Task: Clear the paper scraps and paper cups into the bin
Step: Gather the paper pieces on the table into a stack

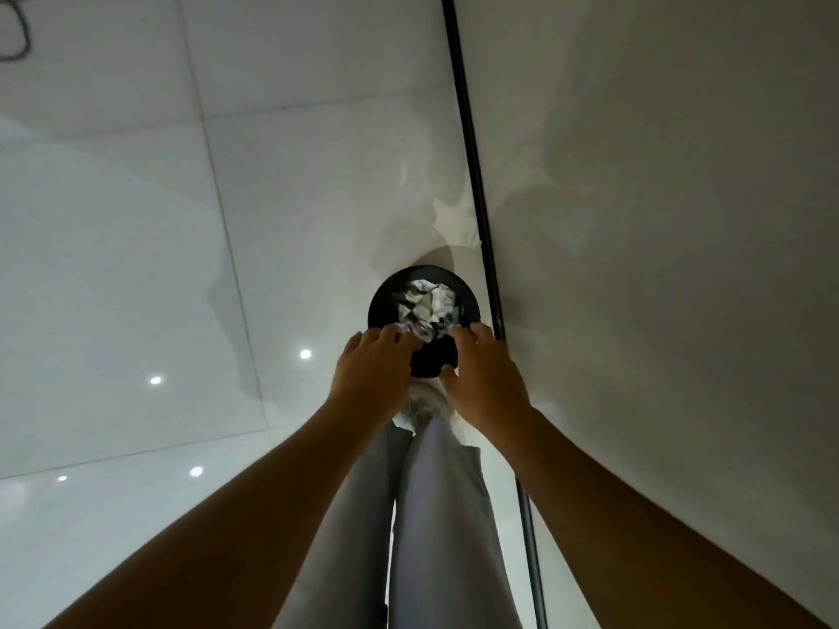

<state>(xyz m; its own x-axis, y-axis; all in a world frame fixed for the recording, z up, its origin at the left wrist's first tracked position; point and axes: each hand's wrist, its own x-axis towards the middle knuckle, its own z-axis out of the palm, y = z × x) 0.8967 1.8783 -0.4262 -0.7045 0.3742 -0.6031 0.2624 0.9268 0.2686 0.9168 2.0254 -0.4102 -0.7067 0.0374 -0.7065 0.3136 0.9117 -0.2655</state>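
Note:
A round black bin (383, 301) stands on the white tiled floor, right below me and close to the wall. Crumpled paper scraps (426, 304) fill its inside. Both of my hands reach down over its near rim. My left hand (370, 372) has its fingertips on a small crumpled scrap (411, 331) at the bin's mouth. My right hand (488, 379) hovers over the near right rim with fingers spread and nothing in it. No paper cups are visible.
A white wall (658, 220) rises on the right, met by a dark baseboard strip (472, 143). Glossy floor tiles (136, 265) spread to the left with ceiling light reflections. My legs in pale trousers (431, 515) stand just behind the bin. A dark cable (18, 34) lies far left.

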